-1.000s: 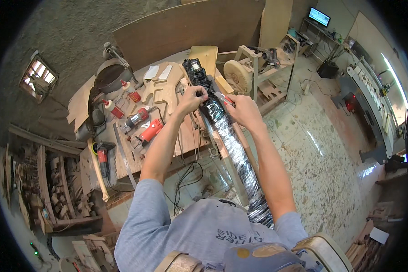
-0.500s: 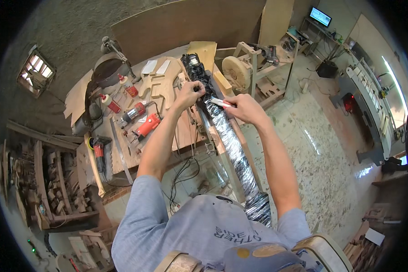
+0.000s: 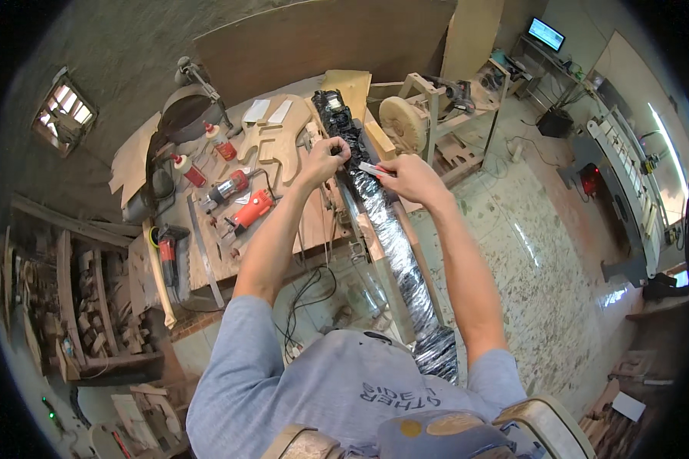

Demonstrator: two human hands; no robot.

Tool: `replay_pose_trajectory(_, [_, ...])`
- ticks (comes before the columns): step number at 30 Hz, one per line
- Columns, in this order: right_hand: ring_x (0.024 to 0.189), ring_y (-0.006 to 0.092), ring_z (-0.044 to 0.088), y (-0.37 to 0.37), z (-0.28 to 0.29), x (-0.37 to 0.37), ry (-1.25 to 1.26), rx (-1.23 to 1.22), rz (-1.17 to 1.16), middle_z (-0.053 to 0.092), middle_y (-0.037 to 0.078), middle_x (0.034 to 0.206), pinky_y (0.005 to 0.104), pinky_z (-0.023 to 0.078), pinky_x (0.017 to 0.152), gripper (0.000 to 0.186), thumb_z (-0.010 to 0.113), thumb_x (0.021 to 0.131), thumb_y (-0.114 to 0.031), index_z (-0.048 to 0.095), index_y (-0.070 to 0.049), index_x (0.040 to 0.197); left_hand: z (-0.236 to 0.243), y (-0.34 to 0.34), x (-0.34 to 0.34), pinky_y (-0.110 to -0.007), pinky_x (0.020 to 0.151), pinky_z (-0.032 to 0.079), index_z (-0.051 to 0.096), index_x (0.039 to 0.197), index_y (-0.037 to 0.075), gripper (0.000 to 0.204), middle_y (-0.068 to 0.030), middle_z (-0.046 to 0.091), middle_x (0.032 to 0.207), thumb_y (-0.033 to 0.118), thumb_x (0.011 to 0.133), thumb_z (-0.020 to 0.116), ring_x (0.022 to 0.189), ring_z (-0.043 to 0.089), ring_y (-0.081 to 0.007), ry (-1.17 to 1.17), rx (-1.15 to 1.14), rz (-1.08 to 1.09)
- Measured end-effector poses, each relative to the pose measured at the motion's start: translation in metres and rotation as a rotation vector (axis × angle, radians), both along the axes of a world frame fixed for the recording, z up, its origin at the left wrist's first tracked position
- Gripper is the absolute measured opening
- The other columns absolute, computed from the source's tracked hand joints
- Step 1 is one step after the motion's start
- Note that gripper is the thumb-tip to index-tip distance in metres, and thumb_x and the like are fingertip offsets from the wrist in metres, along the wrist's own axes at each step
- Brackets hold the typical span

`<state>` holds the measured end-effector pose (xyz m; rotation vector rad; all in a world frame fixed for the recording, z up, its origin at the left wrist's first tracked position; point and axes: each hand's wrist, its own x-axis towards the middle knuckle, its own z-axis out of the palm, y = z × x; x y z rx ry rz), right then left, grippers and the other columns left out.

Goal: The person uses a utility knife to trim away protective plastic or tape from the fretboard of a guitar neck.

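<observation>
A long package wrapped in black and clear shiny plastic film (image 3: 394,249) runs from the far bench down toward my body. Over its far part, my left hand (image 3: 323,162) is closed in a pinch at the black film; what sits between the fingertips is too small to make out. My right hand (image 3: 412,180) grips a slim white and red utility knife (image 3: 373,169). Its tip points left and lies at the wrapping, just to the right of my left fingers. Whether the blade touches the film cannot be seen.
On the workbench (image 3: 207,264) to the left lie a red power tool (image 3: 251,213), red-and-white bottles (image 3: 220,142), an angle grinder (image 3: 166,256) and a guitar-shaped wooden body (image 3: 282,145). A wooden-framed disc machine (image 3: 402,122) stands far right of the package. Cables (image 3: 306,302) hang below the bench.
My right hand and the knife have shifted slightly away from me along the wrapping. My left hand keeps its pinch at nearly the same spot. The whole view has moved slightly.
</observation>
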<state>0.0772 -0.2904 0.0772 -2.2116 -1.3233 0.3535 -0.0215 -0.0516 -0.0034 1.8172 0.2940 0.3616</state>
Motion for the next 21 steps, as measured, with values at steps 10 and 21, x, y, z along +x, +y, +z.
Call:
replay_pose_trajectory(10, [0.094,0.0441,0.071,0.008,-0.015,0.011,-0.057,0.109,-0.054,0.074,0.025,0.098,0.0500,0.057,0.085,0.034,0.067,0.088,-0.026,0.080,-0.012,0.116,-0.008,0.010,0.002,-0.025,0.077,0.044,0.059,0.096,0.008,0.010,0.0048,0.056,0.089,0.009,0.104,0.065,0.084,0.052,-0.0080,-0.016,0.028,-0.071])
replay_pose_trajectory(21, [0.093,0.0313,0.076,-0.039,-0.047,-0.018,0.199,0.240,-0.416,0.078,0.018,0.101,0.0414,0.057,0.084,0.064,0.089,0.077,-0.047,0.072,-0.001,0.118,0.026,-0.002,-0.009,-0.035,0.087,0.049,0.064,0.102,0.006,0.029,-0.0033,0.063,0.099,0.029,0.093,0.080,0.096,0.058,-0.0176,0.017,0.321,-0.102])
